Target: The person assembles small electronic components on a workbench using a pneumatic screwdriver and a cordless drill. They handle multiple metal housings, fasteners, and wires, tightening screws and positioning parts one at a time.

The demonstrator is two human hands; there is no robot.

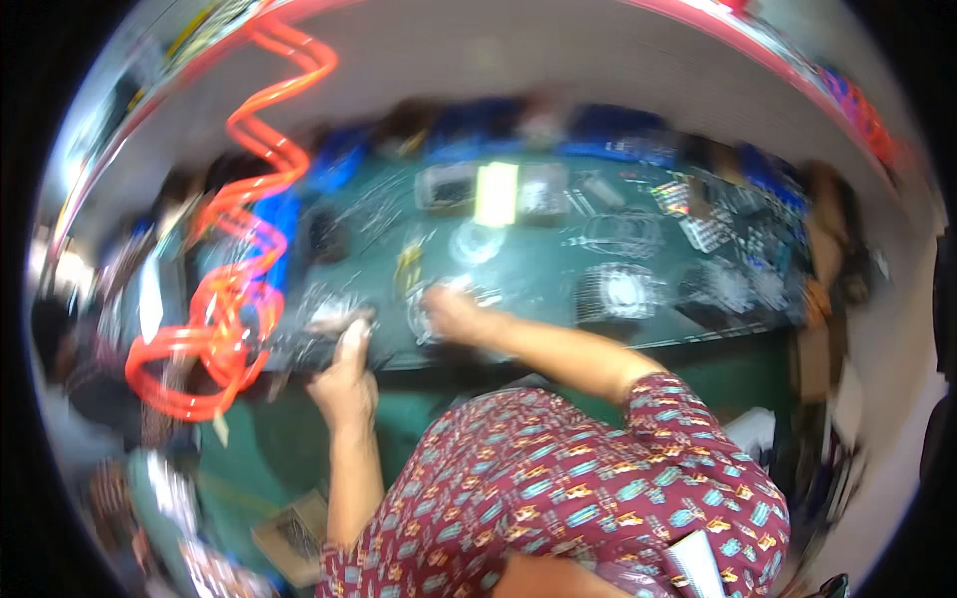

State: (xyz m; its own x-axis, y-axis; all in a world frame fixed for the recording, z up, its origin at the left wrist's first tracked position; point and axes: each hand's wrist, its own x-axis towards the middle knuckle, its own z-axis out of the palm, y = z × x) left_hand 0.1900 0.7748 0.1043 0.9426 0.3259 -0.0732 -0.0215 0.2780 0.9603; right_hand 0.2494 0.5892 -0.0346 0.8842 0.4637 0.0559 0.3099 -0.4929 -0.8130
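Motion smears the head view. At the table's front edge, my left hand (345,377) reaches up to a heap of shiny clear and dark pieces (317,324). Its fingers look drawn together, and what they hold cannot be made out. Farther right, my right hand (459,315) is over the table with curled fingers; anything in them is hidden. Beside its fingertips is a pale, ring-like coil (419,317). Just beyond lies a small yellow item (409,267), and a whitish round coil (477,242) rests farther back.
An orange coiled air hose (224,334) hangs at the left. Shallow boxes (446,187) and a yellow card (496,194) stand at the table's back, before blue bins (618,135). Bundles of pale wire-like parts (620,292) lie right on the green table (538,274).
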